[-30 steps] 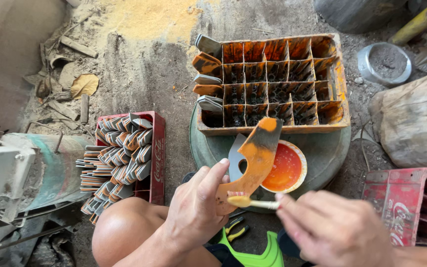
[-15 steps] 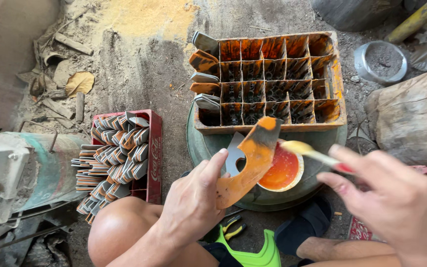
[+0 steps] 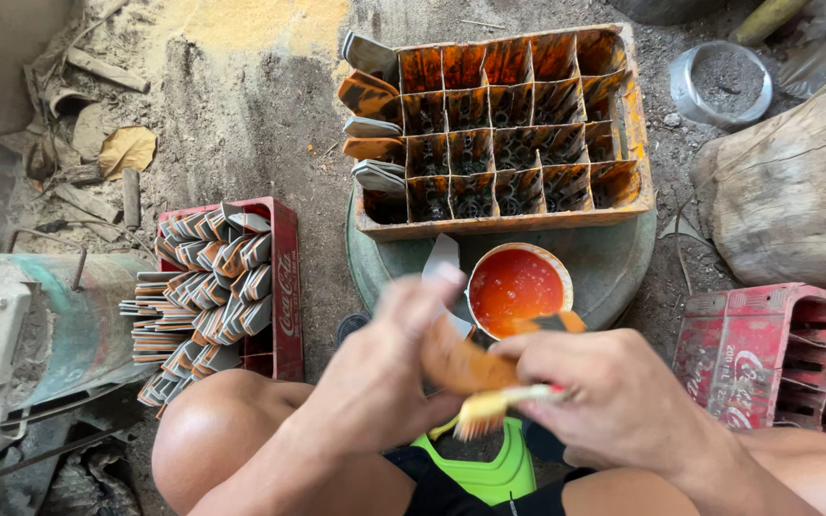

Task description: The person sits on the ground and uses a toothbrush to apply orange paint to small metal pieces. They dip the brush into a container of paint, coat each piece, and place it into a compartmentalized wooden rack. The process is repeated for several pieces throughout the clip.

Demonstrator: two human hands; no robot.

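Clearly, the left hand (image 3: 384,373) clenched a curved metal blade (image 3: 456,358) and held it slanted across the lap, so its orange-coated face met the brush (image 3: 489,409). The right hand (image 3: 614,401) grasped that brush by its handle, bristles pressed against the blade just below the left grip. Just beyond both grips stood the bowl of orange paint (image 3: 518,287), close enough for dipping. Farther beyond sat the divided crate (image 3: 509,225), paint-stained, with blades in its left cells. Left of the grips, a red crate (image 3: 284,287) held stacked blades.
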